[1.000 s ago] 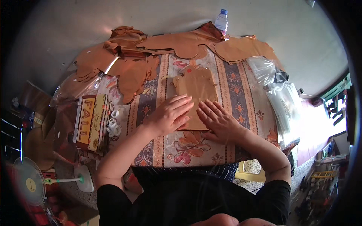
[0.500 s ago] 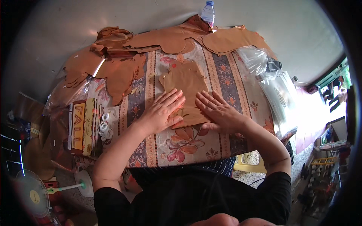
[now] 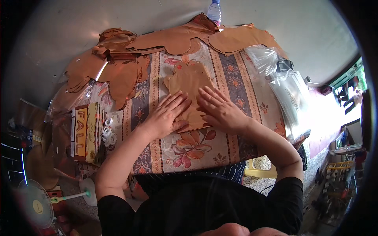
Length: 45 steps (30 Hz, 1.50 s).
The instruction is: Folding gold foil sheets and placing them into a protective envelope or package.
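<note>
A brown flat sheet-like piece (image 3: 191,80) with a scalloped far edge and small eyelets lies on the table's middle. My left hand (image 3: 168,114) rests on its left side, palm down, fingers stretched out. On its right side lies my right hand (image 3: 222,108), also flat, with the fingers extended. Both palms press on the piece, and neither grips it. Similar brown cut-out pieces (image 3: 165,41) are spread in stacks along the far edge, with more (image 3: 122,76) at the left. What lies under my palms is hidden.
Printed cards (image 3: 81,131) stand at the left beside white rings (image 3: 108,133). Clear plastic bags (image 3: 289,96) are piled at the right. A water bottle (image 3: 214,13) stands at the back on the patterned tablecloth (image 3: 191,151). A fan (image 3: 37,204) is at lower left.
My right hand has slid a little away from me and left across the brown piece. My left hand stays nearly in place, shifting only slightly.
</note>
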{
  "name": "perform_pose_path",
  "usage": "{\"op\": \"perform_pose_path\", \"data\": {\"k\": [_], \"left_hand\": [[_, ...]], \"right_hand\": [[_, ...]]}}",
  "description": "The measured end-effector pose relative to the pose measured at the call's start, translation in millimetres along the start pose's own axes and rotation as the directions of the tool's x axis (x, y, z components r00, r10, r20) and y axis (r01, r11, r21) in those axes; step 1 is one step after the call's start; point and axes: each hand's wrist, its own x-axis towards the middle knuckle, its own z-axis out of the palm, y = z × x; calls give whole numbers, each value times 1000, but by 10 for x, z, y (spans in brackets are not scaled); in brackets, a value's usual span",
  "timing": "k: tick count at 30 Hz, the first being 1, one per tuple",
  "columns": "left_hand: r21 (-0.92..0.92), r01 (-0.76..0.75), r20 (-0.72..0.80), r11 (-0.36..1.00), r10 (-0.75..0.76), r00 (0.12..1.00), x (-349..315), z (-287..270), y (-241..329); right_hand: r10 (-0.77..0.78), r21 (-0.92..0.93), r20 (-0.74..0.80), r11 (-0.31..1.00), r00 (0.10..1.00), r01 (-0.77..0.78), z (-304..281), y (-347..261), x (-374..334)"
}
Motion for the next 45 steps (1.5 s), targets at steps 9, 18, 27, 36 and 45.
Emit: {"op": "perform_pose_path", "data": {"k": [9,18,27,36,45], "left_hand": [[62,-29,12,998,28,1000,10,-46,19],[-17,-19,27,1000,19,999,3,-66,1],[-97,-24,-8,995,23,1000,25,-79,-30],[-196,-39,-43,980,32,999,60,-96,-69],[-86,-44,-122,995,33,992,78,-13,-56]], "right_hand": [[-59,-130,-13,990,998,57,216,26,69],[35,300,-56,954,998,-16,44,246,145],[-10,-41,-261,999,965,-1,-18,657,173],[-73,-87,-251,995,965,53,-30,680,185],[-213,-154,-226,971,950,181,-84,752,255]]}}
